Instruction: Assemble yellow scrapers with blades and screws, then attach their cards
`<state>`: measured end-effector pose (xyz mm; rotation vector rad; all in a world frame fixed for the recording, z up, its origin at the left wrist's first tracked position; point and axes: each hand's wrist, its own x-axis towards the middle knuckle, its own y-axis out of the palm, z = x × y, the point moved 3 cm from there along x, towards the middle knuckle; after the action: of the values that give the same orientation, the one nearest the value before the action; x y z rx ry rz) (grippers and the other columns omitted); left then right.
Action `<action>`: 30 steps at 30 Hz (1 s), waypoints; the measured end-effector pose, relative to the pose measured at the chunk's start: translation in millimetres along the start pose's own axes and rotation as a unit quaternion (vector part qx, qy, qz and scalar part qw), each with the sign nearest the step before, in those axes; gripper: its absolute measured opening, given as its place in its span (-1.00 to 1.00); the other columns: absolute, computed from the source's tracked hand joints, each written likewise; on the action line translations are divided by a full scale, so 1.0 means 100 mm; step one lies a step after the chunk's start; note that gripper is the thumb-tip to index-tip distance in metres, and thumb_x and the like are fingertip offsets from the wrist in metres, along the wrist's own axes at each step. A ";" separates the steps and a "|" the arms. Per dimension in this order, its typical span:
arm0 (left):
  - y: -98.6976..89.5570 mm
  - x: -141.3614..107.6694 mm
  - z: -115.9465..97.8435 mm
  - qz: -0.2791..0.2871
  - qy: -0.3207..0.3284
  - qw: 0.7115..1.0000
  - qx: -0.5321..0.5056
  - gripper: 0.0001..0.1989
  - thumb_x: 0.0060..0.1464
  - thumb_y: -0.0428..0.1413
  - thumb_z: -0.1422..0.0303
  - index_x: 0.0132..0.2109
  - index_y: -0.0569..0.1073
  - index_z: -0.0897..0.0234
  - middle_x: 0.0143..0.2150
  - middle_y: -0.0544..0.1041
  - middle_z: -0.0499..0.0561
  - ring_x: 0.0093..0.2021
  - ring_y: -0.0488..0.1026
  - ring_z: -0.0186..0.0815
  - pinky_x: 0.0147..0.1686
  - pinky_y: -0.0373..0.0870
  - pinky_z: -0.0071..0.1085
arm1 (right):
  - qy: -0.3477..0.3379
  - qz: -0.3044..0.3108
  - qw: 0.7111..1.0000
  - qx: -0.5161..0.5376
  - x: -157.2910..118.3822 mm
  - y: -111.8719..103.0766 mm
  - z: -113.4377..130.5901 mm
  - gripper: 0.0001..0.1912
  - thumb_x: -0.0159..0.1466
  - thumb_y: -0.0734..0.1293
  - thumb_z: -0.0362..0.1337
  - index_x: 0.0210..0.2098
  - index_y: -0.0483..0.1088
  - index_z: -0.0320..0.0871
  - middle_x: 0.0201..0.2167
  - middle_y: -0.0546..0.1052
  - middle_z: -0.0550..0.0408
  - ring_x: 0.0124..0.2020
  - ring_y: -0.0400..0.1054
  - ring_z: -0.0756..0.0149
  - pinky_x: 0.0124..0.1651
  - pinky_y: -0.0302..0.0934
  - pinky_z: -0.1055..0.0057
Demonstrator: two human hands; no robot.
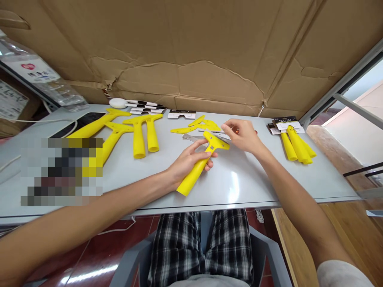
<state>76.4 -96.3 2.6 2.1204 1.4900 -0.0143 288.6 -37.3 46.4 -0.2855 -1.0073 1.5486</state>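
Note:
My left hand (194, 157) is wrapped around a yellow scraper handle (196, 175), its wide T-shaped head tilted up and to the right. Two small holes or screws and a square opening show on that head. My right hand (243, 135) is closed just right of the head, around what looks like a screwdriver with an amber handle (236, 130); most of it is hidden by the fingers. Behind the scraper head lie flat metal blades (190, 138), partly covered by my left hand. Loose yellow plastic cover pieces (208, 124) lie just beyond.
More yellow scraper handles (139, 137) lie on the white table (161, 171) at left, by a blurred patch. Finished-looking scrapers with cards (295, 145) lie at right. Black-and-white cards (181, 114) sit at the back, before a cardboard wall (191, 52). A plastic bottle (44, 75) stands at far left.

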 end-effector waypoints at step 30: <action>0.01 -0.02 -0.04 -0.101 0.038 0.994 -0.024 -0.48 0.36 0.16 0.57 0.36 0.28 0.16 -0.10 0.66 0.05 -0.42 0.56 -0.42 -0.42 0.52 -0.52 | -0.063 -0.255 0.929 0.262 0.11 -0.95 -0.68 -0.45 0.19 0.61 0.23 -0.11 0.36 0.09 -0.29 0.58 0.16 -0.34 0.62 0.13 -0.34 0.55 0.11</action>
<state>75.5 -96.5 7.4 1.9438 1.7278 0.0282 396.8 -6.2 78.5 0.4280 -0.6551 1.2989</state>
